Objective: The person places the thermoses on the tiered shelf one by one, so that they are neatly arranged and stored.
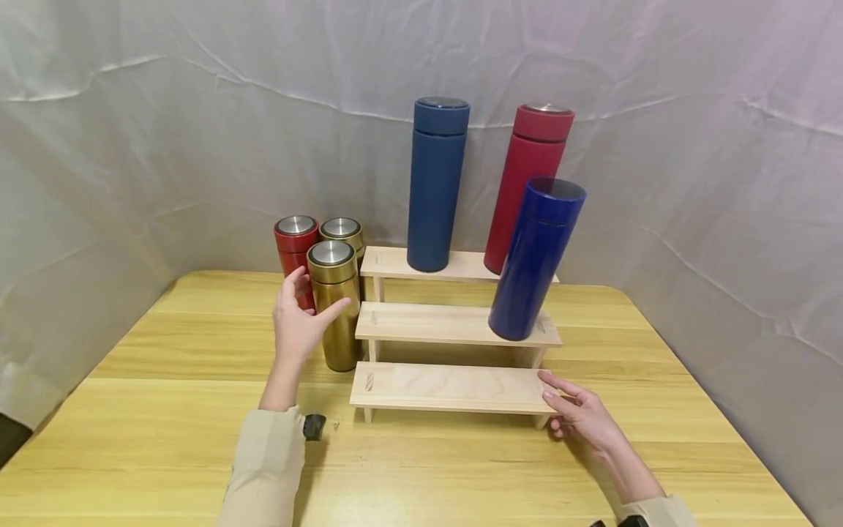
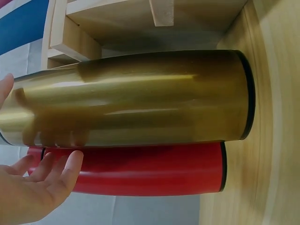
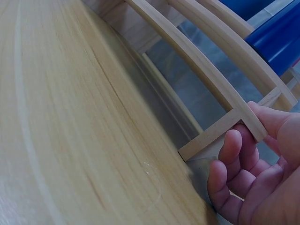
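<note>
My left hand (image 1: 298, 320) is beside a gold thermos flask (image 1: 339, 322) with a steel-topped lid, thumb and fingers spread around it. In the left wrist view a gap shows between the fingers (image 2: 71, 169) and the gold flask (image 2: 154, 98). Behind it stand a red flask (image 1: 294, 238) and a second gold one (image 1: 349, 233), partly hidden. My right hand (image 1: 588, 419) pinches the right end of the lowest step of a three-tier wooden display stand (image 1: 448, 386). In the right wrist view curled fingers lie under the board's corner (image 3: 251, 126).
A tall matte blue flask (image 1: 437, 190) and a tall red flask (image 1: 530, 176) stand on the top step. A glossy dark-blue flask (image 1: 535, 263) is on the middle step's right end. Pale cloth (image 1: 230, 146) hangs behind the wooden table (image 1: 165, 410).
</note>
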The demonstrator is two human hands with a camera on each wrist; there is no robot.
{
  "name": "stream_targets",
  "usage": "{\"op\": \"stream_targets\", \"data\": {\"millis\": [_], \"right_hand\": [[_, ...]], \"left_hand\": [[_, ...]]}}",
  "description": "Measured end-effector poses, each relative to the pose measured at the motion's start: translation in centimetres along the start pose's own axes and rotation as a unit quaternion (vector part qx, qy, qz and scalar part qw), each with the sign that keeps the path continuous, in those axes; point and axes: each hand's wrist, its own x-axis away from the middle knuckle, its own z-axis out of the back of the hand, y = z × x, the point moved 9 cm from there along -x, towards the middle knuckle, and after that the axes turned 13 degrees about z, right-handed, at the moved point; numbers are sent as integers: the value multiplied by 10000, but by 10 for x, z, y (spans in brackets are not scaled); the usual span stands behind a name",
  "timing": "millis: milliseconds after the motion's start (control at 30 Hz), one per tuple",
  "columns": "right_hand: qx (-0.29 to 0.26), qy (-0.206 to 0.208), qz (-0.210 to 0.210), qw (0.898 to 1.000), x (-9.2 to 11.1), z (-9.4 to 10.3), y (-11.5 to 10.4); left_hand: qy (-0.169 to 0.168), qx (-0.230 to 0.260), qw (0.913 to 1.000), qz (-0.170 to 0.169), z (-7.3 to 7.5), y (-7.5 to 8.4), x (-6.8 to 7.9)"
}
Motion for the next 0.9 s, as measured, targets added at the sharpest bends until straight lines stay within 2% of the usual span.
{"op": "stream_targets", "data": {"millis": [500,733,900], "right_hand": [[5,-96,57,9999,0,-1,-2],[-67,-115,56,9999,0,-1,-1],[-71,-91,33,9999,0,-1,-1]], "left_hand": [[-340,-170,9993,39,-12,-16,-4],[-483,-418,9976,282,-14,-22,-4],[-499,-403,9973,358,-13,-23,-5]]}}
